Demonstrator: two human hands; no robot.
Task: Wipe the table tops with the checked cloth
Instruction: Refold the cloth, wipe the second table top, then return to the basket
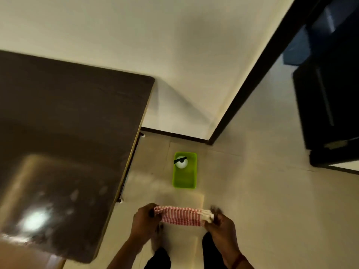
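Low at six o'clock, above the tiled floor [252, 191], both hands hold the checked cloth [181, 216] bunched into a short roll between them. My left hand [144, 220] is closed around its nine o'clock end; my right hand [220, 224] pinches the pale, fringed three o'clock end between fingers and thumb. The roll's long axis runs nine to three, almost level, the fringe pointing to three o'clock. It hangs in the air, touching neither floor nor furniture.

I judge this to be the readying step: the cloth is being gathered or stretched, and no wiping is under way. The dark worktop [68, 133] lies off toward nine and ten o'clock, well apart from the cloth, glossy with a lamp glare near its lower edge. The next move calls for turning toward nine o'clock, lifting the roll over the worktop's edge, and spreading or wadding it flat under one palm.

A green tray [184, 179] with a white ball-like object [182, 164] sits on the floor at twelve o'clock from the hands, near them.
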